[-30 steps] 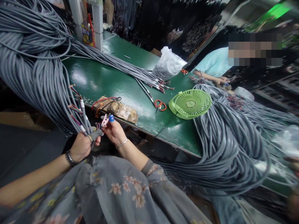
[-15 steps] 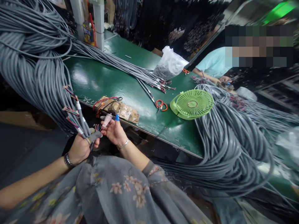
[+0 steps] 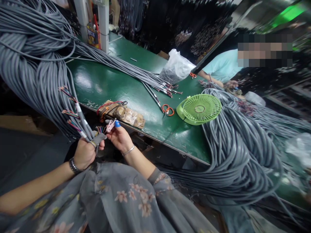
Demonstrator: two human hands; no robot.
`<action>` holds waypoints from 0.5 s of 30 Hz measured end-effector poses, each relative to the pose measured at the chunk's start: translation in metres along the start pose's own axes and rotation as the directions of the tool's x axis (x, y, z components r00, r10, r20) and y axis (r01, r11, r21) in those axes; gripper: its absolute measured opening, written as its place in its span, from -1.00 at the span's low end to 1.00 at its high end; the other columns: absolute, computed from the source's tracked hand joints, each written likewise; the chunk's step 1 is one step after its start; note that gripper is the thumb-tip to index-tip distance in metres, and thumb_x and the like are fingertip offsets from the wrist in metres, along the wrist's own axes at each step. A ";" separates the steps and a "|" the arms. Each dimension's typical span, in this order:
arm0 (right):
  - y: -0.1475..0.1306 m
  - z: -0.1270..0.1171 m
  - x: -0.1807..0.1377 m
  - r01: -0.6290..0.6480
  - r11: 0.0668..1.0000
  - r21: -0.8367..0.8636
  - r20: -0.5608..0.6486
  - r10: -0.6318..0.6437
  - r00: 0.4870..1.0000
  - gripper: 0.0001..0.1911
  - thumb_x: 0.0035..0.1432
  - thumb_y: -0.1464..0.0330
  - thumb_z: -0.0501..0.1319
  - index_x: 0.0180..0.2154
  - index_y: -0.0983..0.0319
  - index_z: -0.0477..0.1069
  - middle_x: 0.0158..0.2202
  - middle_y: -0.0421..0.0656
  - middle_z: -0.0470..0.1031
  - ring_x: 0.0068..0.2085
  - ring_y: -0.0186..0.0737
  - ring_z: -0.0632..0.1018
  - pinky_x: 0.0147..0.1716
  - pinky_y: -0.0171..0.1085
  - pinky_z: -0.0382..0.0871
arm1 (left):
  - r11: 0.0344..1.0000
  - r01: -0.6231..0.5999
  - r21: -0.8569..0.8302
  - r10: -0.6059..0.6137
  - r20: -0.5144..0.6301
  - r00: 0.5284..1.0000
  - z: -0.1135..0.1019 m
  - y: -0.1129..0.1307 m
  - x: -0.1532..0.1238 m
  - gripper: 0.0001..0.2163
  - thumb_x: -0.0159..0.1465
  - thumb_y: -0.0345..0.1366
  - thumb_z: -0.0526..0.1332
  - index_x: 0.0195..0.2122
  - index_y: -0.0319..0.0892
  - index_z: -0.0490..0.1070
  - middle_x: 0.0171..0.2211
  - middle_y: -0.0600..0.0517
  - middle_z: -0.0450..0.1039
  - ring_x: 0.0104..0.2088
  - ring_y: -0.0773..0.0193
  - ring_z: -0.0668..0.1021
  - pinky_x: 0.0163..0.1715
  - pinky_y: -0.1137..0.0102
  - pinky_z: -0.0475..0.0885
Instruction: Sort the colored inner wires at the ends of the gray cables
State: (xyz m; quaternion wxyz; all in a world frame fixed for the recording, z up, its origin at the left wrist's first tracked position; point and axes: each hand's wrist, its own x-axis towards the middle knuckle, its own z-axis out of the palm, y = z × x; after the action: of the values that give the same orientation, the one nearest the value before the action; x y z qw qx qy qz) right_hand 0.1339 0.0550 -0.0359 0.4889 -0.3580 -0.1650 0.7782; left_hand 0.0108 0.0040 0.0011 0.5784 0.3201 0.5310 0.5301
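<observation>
My left hand point(image 3: 84, 152) is closed around several grey cables point(image 3: 84, 121) near their ends. Coloured wires stick out of their cut ends, and white bands mark some of the jackets. Grey material covers its thumb. Just above that thumb, a small fan of thin coloured wires point(image 3: 100, 130) points up. My right hand point(image 3: 120, 139) is beside them, fingers pinched on a small pale pink piece point(image 3: 110, 125) whose kind I cannot make out. A blue cover point(image 3: 117, 123) wraps one of its fingertips.
A taped cardboard block point(image 3: 130, 116) with red wires lies at the green table's point(image 3: 145, 132) edge. Orange-handled scissors point(image 3: 167, 110), a green fan point(image 3: 200, 108), a plastic bag point(image 3: 176, 66) and large cable bundles point(image 3: 240, 145) are around. Another person point(image 3: 222, 66) works across at the right.
The pink piece has turned in my right hand, and the blue-covered fingertip has shifted slightly left and down. The cable ends in my left hand have tilted a little left.
</observation>
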 end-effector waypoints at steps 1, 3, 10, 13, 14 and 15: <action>0.000 0.001 0.000 0.006 1.000 0.004 -0.012 -0.006 1.000 -0.68 0.18 0.08 0.39 -0.33 0.21 0.53 -0.44 -0.21 0.54 -0.42 -0.32 0.49 -0.42 -0.36 0.43 | 1.000 0.000 0.003 0.000 -0.002 1.000 0.000 0.000 0.000 -0.79 -0.15 -0.21 0.46 -0.63 -0.14 0.45 -0.72 0.14 0.40 -0.68 0.40 0.39 -0.68 0.49 0.35; 0.000 0.003 0.000 0.013 1.000 0.017 -0.036 -0.012 0.999 -0.70 0.17 0.11 0.40 -0.34 0.21 0.53 -0.42 -0.20 0.56 -0.41 -0.32 0.50 -0.43 -0.36 0.42 | 1.000 0.008 0.010 -0.008 -0.009 1.000 0.001 0.000 0.000 -0.80 -0.15 -0.21 0.45 -0.62 -0.14 0.46 -0.72 0.14 0.40 -0.69 0.40 0.40 -0.69 0.49 0.34; 0.002 0.005 0.000 0.009 0.999 0.043 -0.048 -0.007 0.999 -0.69 0.22 0.09 0.36 -0.31 0.22 0.53 -0.40 -0.17 0.56 -0.39 -0.28 0.51 -0.42 -0.34 0.39 | 0.999 -0.005 0.052 0.005 -0.003 1.000 0.001 -0.001 0.001 -0.76 -0.14 -0.18 0.46 -0.65 -0.14 0.43 -0.72 0.13 0.39 -0.68 0.39 0.40 -0.68 0.50 0.35; 0.001 0.002 0.000 -0.028 0.998 0.049 -0.027 0.029 0.999 -0.60 0.24 0.00 0.30 -0.33 0.21 0.50 -0.39 -0.17 0.55 -0.40 -0.28 0.49 -0.41 -0.33 0.41 | 0.999 -0.019 0.040 0.019 0.012 1.000 -0.001 -0.002 -0.001 -0.76 -0.13 -0.17 0.46 -0.64 -0.14 0.44 -0.72 0.14 0.39 -0.68 0.40 0.40 -0.69 0.50 0.35; 0.001 0.000 -0.001 -0.039 0.998 0.050 -0.019 0.040 0.999 -0.57 0.24 -0.04 0.28 -0.33 0.21 0.49 -0.39 -0.17 0.55 -0.40 -0.29 0.49 -0.41 -0.33 0.42 | 0.999 -0.023 0.034 0.022 0.016 1.000 -0.003 -0.002 -0.001 -0.76 -0.14 -0.17 0.47 -0.64 -0.15 0.45 -0.73 0.14 0.39 -0.69 0.40 0.40 -0.70 0.50 0.34; 0.000 -0.001 -0.001 -0.049 0.998 0.048 -0.012 0.050 0.999 -0.54 0.24 -0.08 0.25 -0.34 0.20 0.48 -0.39 -0.18 0.55 -0.41 -0.29 0.49 -0.41 -0.33 0.42 | 0.999 -0.026 0.027 0.026 0.017 1.000 -0.004 -0.001 -0.003 -0.76 -0.15 -0.17 0.47 -0.64 -0.15 0.46 -0.73 0.14 0.40 -0.69 0.40 0.40 -0.70 0.50 0.35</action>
State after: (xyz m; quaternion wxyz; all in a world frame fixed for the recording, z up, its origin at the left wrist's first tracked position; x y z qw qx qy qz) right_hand 0.1349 0.0540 -0.0355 0.4792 -0.3553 -0.1342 0.7913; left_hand 0.0077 0.0004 -0.0004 0.5713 0.3392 0.5294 0.5275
